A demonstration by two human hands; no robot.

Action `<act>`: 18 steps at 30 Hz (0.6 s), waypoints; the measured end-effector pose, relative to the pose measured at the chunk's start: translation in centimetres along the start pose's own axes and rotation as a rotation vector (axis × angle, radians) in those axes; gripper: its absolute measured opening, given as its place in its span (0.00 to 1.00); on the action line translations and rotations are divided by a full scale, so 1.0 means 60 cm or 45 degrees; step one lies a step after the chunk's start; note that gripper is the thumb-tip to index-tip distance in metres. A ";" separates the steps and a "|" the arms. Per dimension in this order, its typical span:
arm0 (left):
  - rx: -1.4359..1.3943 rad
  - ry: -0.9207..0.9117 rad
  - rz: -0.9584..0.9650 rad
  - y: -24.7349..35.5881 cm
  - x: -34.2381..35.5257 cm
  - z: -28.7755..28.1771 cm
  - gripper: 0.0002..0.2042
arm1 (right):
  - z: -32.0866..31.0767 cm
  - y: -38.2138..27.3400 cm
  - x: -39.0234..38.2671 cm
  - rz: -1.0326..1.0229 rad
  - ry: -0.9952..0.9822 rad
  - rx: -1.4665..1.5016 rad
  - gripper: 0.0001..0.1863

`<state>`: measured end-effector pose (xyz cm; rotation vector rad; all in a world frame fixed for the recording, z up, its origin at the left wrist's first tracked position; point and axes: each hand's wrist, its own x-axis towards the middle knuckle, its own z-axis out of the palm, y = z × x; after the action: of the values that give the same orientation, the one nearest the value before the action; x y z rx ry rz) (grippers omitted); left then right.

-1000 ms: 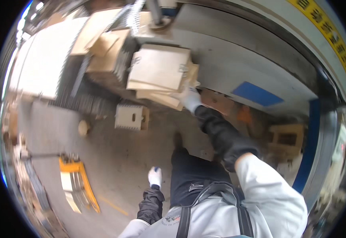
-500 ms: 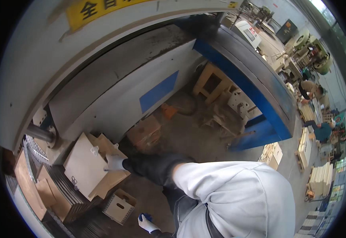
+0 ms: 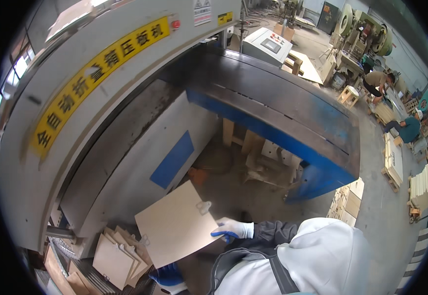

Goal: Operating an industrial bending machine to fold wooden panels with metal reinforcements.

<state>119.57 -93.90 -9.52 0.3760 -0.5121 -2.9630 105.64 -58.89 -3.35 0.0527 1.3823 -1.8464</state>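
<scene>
A tan, thin wooden panel [image 3: 174, 226] with small metal fittings on two of its edges is held up in front of me, tilted. My right hand [image 3: 231, 229], in a white glove with blue palm coating, grips it by the near right edge. Below its lower corner is my gloved left hand [image 3: 170, 280], fingers stretched out toward the left; whether it touches the panel I cannot make out. Several similar panels [image 3: 113, 260] lean in a stack at the lower left, partly behind the held one.
A large grey press [image 3: 91, 123] with a yellow label rises on the left. Its dark steel table [image 3: 273, 108] with a blue frame extends to the right. A control console [image 3: 268, 46] stands behind. Two other people [image 3: 410, 129] work far right near pallets [image 3: 393, 160].
My right hand has lifted the panel off the leaning stack and brought it toward me. My left hand has come nearer to it. The view has shifted, showing more of the press.
</scene>
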 end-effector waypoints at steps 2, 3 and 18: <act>0.228 0.313 0.031 -0.080 0.069 0.159 0.35 | -0.086 -0.046 -0.030 -0.080 -0.001 -0.048 0.16; 0.346 0.232 0.080 -0.099 0.096 0.145 0.35 | -0.129 -0.067 -0.029 -0.117 0.001 -0.120 0.18; 0.978 -0.369 -0.048 -0.412 0.650 0.502 0.25 | -0.510 -0.392 -0.039 -0.726 1.067 -0.088 0.24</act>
<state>72.51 -67.06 0.79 -0.0007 -1.6886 -2.7364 80.06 -30.82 4.00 0.4874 2.1999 -2.3712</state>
